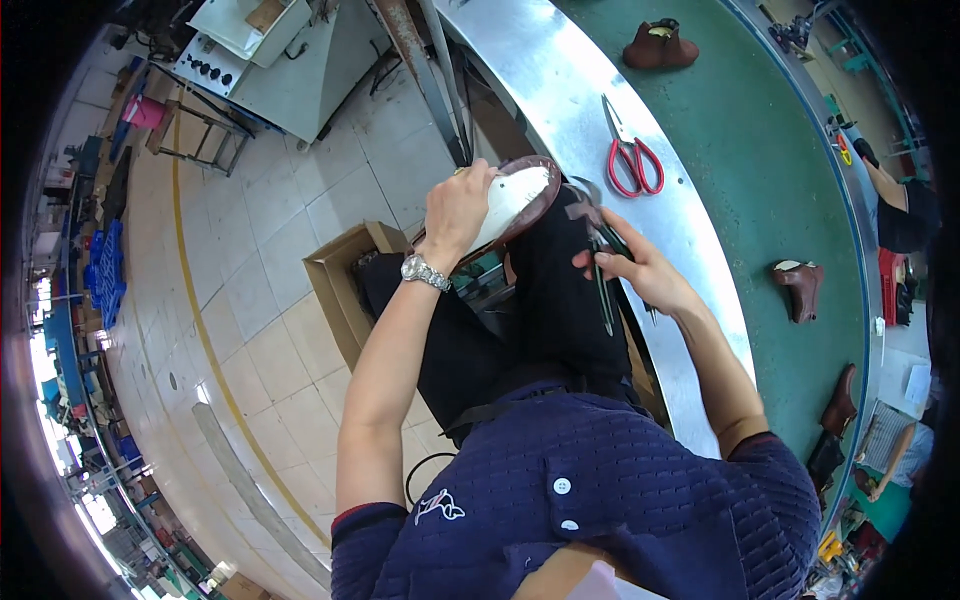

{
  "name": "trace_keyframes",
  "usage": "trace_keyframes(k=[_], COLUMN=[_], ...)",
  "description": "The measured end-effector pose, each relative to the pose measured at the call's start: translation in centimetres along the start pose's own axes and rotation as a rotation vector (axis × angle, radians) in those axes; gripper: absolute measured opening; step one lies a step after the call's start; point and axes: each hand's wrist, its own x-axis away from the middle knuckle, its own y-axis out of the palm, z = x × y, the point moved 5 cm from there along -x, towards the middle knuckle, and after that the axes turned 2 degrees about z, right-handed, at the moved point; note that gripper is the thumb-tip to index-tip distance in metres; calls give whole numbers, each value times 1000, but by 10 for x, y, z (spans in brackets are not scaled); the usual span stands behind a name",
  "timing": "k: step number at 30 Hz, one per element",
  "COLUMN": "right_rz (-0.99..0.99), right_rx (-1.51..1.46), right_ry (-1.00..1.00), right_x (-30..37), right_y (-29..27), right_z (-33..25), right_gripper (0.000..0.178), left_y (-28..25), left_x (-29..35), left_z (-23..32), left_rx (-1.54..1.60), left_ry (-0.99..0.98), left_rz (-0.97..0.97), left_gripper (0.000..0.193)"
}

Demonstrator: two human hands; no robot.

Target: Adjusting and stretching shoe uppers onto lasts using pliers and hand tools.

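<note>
My left hand (460,212) is closed around a brown leather shoe (547,196), turned with its underside up above my lap. The underside is white, framed by a dark brown leather edge. In my right hand (648,272) is a pair of pincers (582,207) with long dark handles, partly covered by my fingers. Their metal head is close to the shoe's right edge; whether it touches cannot be made out. Red-handled scissors (632,160) lie on the metal table (560,62), just beyond my right hand.
A green conveyor belt (722,150) runs beyond the metal table, carrying a brown boot (660,47), another boot (798,290) and further shoes. An open cardboard box (338,290) stands left of my legs. Machinery (212,72) is at the far left. Other people sit across the belt.
</note>
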Motion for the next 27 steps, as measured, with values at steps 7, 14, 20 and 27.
trace_keyframes(k=[7, 14, 20, 27], right_rz=[-278, -403, -92, 8], right_rx=[477, 543, 807, 848], right_ry=[83, 220, -157, -372], right_x=[-53, -61, -40, -28], right_y=[29, 39, 41, 48], right_z=[-53, -72, -28, -27], right_gripper=[66, 62, 61, 59], left_y=[-4, -10, -6, -6], left_x=[-1, 62, 67, 77], left_z=[-34, 36, 37, 35], left_rx=[370, 75, 87, 62], left_ry=[-352, -150, -61, -14], left_rz=[-219, -34, 42, 122], left_gripper=[58, 97, 82, 80])
